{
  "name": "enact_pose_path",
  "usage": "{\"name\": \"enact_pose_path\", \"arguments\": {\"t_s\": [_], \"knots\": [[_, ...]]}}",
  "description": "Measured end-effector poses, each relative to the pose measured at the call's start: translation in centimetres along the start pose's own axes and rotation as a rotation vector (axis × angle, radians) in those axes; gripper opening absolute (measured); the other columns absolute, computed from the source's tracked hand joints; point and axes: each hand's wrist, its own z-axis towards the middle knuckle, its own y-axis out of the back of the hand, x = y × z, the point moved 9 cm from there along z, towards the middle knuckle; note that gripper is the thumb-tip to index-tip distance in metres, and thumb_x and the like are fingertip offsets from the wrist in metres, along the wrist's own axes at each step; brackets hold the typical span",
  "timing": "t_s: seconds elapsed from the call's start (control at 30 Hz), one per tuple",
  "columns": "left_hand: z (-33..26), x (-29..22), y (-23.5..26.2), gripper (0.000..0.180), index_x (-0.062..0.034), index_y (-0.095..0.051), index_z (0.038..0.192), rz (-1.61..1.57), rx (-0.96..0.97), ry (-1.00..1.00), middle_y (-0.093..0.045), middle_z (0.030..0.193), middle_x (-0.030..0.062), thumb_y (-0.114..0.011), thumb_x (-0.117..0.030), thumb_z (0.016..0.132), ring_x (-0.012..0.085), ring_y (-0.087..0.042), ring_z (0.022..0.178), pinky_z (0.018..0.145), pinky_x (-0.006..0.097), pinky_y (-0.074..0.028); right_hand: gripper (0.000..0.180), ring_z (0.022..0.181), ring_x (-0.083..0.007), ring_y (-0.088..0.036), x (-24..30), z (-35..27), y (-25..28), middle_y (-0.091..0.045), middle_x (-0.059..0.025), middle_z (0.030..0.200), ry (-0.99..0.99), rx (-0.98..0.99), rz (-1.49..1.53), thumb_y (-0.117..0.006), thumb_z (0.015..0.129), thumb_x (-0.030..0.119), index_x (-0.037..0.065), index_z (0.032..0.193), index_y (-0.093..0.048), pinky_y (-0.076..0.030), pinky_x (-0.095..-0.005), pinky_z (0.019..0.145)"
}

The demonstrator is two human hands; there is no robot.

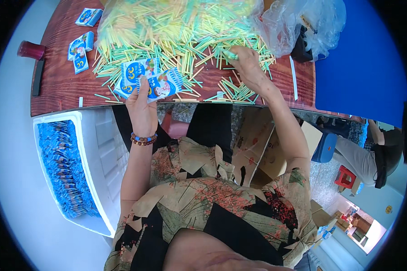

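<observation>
My left hand (141, 106) is closed on a few small blue-and-white packets (163, 85), fanned out with the thumb on top, near the front edge of the table. Thin short sticks (185, 63) in yellow, green and pink lie in a loose heap across the tabletop. Among them, toward the right, my right hand (248, 67) is closed on a small bunch of green sticks (231, 54) whose ends show at the fingertips. Behind the heap, a large clear plastic bag (176, 20) bulges with more such sticks.
More packets (80, 53) lie at the table's left, near a dark red cup (30, 50). A white foam box (79, 135) filled with blue packets stands below left. At right are crumpled clear plastic (323, 22), a black holder (301, 49) and a person (371, 156) farther off.
</observation>
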Motion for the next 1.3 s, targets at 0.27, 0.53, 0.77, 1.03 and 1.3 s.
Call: {"name": "enact_pose_path", "arguments": {"t_s": [0.27, 0.53, 0.77, 1.03, 1.3], "knots": [[0.4, 0.4, -0.8, 0.019, -0.0003, -0.064, 0.105, -0.058, 0.037, 0.032, -0.067, 0.106, 0.0066, -0.057, -0.016, 0.096, 0.0146, -0.065, 0.095, 0.082, 0.032, -0.055, 0.021, 0.102, -0.0249, -0.059, -1.4, 1.6, -3.8, -0.060, -0.0104, 0.103, -0.489, -0.199, 1.545, -0.042, 0.101, 0.014, -0.002, 0.113, -0.049, -0.041, -0.0401, 0.097], [0.5, 1.3, -2.3, 0.023, -0.0006, -0.061, 0.111, -0.094, 0.074, 0.070, -0.066, 0.107, 0.0075, -0.055, -0.018, 0.097, 0.0158, -0.066, 0.093, 0.078, 0.032, -0.055, 0.018, 0.100, -0.0281, -0.058, 1.9, 3.6, -4.0, -0.058, -0.0118, 0.097, -0.379, -0.420, 2.035, -0.043, 0.100, 0.010, -0.003, 0.108, -0.052, -0.041, -0.0437, 0.101], [0.6, 1.4, -3.2, 0.025, -0.0050, -0.061, 0.110, -0.101, 0.044, 0.060, -0.067, 0.104, 0.0062, -0.055, -0.026, 0.098, 0.0158, -0.065, 0.093, 0.081, 0.034, -0.053, 0.016, 0.107, -0.0331, -0.057, 8.5, 4.9, 1.8, -0.062, -0.0164, 0.096, -0.167, -0.703, 1.855, -0.041, 0.101, 0.016, 0.005, 0.109, -0.048, -0.034, -0.0529, 0.105], [0.4, 1.1, -2.9, 0.026, -0.0033, -0.062, 0.107, -0.144, 0.009, 0.065, -0.067, 0.103, 0.0064, -0.053, -0.026, 0.099, 0.0159, -0.065, 0.092, 0.081, 0.034, -0.053, 0.016, 0.123, -0.0385, -0.049, 12.0, 5.4, 1.8, -0.062, -0.0215, 0.109, -0.098, -0.874, 1.616, -0.039, 0.102, 0.018, 0.007, 0.112, -0.043, -0.027, -0.0511, 0.108], [0.8, 1.0, -2.6, 0.027, -0.0034, -0.063, 0.106, -0.230, 0.001, 0.020, -0.067, 0.105, 0.0055, -0.051, -0.027, 0.099, 0.0154, -0.065, 0.094, 0.082, 0.034, -0.053, 0.015, 0.133, -0.0329, -0.039, 13.1, 5.5, -0.7, -0.053, -0.0211, 0.128, -0.226, -0.706, 1.427, -0.040, 0.101, 0.014, 0.006, 0.114, -0.044, -0.040, -0.0380, 0.101]]}}
